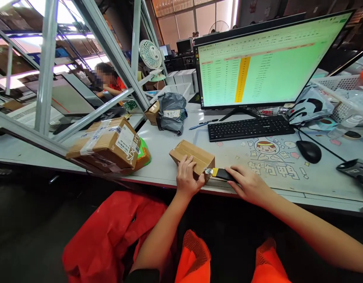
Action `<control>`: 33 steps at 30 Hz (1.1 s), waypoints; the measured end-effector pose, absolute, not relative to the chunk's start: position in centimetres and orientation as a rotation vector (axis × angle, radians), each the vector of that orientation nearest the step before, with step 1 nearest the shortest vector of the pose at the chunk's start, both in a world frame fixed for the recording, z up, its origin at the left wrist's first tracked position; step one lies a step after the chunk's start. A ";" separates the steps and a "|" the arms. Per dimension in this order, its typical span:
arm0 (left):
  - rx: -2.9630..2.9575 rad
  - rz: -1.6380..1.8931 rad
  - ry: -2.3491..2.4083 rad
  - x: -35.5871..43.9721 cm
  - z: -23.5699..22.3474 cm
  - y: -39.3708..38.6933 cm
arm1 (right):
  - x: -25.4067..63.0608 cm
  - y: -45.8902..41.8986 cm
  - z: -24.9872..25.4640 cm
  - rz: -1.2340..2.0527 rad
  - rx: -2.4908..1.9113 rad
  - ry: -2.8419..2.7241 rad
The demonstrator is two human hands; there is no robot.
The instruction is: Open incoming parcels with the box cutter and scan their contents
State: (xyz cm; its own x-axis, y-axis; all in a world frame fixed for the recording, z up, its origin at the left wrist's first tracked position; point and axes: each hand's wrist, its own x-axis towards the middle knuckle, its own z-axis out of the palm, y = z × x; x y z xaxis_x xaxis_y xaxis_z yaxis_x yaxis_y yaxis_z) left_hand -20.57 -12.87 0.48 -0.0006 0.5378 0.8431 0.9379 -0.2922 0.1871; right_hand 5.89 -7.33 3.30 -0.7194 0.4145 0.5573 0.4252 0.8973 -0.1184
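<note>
A small brown cardboard box (196,151) lies near the front edge of the white desk (157,157). My left hand (188,176) grips its near side, with the fingers bent over the front and the thumb by the right corner. In my right hand (246,182) is a box cutter (224,174) with a black and yellow handle. Its metal tip reaches the right end of the box, beside my left thumb. Whether the blade has gone into the cardboard I cannot tell.
Left of the box stands a larger taped carton (106,143) against a metal frame. Behind are a grey plastic parcel (172,112), pens (202,124), a keyboard (250,127) and a monitor (258,74). At right are a mouse (308,151) and a scanner (354,169). A person (109,80) sits beyond.
</note>
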 end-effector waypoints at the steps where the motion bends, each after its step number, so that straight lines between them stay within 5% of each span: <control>1: -1.841 -1.224 -1.519 -20.5 0.4 -12.8 | 6.1 -7.2 3.2 -0.034 -0.592 -2.468; 15: -1.840 -1.308 -1.472 -21.4 -0.1 -12.4 | 8.8 -1.4 1.9 -0.062 -0.805 -2.379; 22: -1.528 -2.040 -1.624 -29.3 -1.9 -15.7 | 17.5 -0.5 -2.5 0.042 -1.231 -2.064; 27: -1.316 -1.956 -1.954 -28.8 -1.7 -16.1 | 17.8 -2.2 -4.6 0.008 -1.220 -2.012; 33: -1.445 -2.248 -1.949 -27.7 -0.4 -8.1 | 16.6 -2.5 -2.9 0.014 -0.954 -2.123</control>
State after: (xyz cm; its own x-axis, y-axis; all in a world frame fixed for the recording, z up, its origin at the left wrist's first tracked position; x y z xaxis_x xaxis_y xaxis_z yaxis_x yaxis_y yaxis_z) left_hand -27.73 -8.06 -0.38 -0.6070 0.6238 0.4923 0.3988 -0.2967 0.8677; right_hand 16.63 -2.54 -2.90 -0.4037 0.6347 0.6589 0.6259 0.7169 -0.3071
